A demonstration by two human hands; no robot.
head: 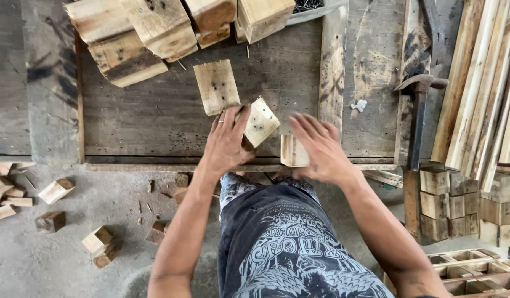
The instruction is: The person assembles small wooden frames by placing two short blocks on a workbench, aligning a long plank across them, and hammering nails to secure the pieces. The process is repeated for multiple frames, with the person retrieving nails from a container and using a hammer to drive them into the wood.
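We see the left hand (226,144) gripping a tilted wood block (260,122) on the surface (155,118) — the right hand (319,148) spread, fingers blurred, over another block (293,152).

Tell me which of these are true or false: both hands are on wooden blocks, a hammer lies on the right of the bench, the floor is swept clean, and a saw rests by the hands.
1. The left hand holds a small wooden block. True.
2. The right hand grips that same block. False: it is over another block at the bench edge; the hand is blurred, so contact is unclear.
3. A hammer lies on the right of the workbench. True.
4. The floor is swept clean. False: wood offcuts lie scattered on it.
5. A saw rests by the hands. False: none is visible.
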